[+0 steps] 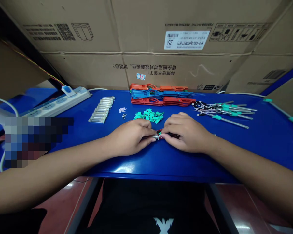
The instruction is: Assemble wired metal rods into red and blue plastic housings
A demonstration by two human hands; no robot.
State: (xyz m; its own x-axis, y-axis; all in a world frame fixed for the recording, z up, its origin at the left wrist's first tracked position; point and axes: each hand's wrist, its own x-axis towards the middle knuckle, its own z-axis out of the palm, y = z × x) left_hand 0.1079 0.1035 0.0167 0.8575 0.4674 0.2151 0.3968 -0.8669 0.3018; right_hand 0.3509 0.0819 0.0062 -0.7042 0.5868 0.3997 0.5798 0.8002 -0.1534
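Both my hands rest on the blue table point(271, 136) near its front edge, fingertips meeting. My left hand point(130, 136) pinches a small metal tube with thin wires point(157, 136). My right hand point(185, 131) is closed on the red and black end of the same small part. Just beyond my fingers lies a heap of green plastic pieces point(150, 115). A row of clear glass tubes point(102, 109) lies to the back left.
Red and blue plastic tools point(161, 95) are stacked at the back against cardboard boxes point(146, 39). Finished metal probes with green sleeves and wires point(227, 111) lie at the right. A white power strip point(56, 103) sits at the left. Tiny white bits point(122, 112) lie near the tubes.
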